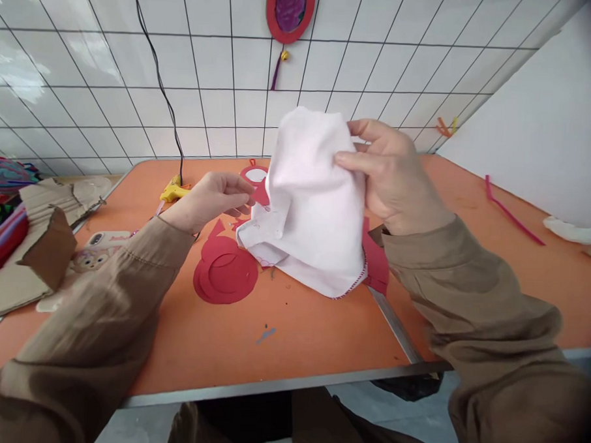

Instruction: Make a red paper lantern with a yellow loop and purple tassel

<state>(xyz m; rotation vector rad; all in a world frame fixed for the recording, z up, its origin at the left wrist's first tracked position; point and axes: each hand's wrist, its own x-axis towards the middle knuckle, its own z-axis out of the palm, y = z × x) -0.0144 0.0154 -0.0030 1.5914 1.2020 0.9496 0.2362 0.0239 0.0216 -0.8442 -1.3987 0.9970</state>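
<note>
A white cloth with stitched dark red edging along its lower right side hangs from my right hand. The right thumb lies on the near face and the fingers are behind it, gripping the upper right edge. Near the cloth's left corner is my left hand, its fingers loosely bent and slightly apart; whether the fingertips touch the cloth is unclear. Just past them shows a red piece, partly covered by the cloth. Red round cutouts lie stacked on the table below my left hand.
On the orange table lie a yellow glue gun with its cable, a phone, cardboard and a metal ruler. A pink pipe cleaner is at right. A red round ornament hangs on the tiled wall.
</note>
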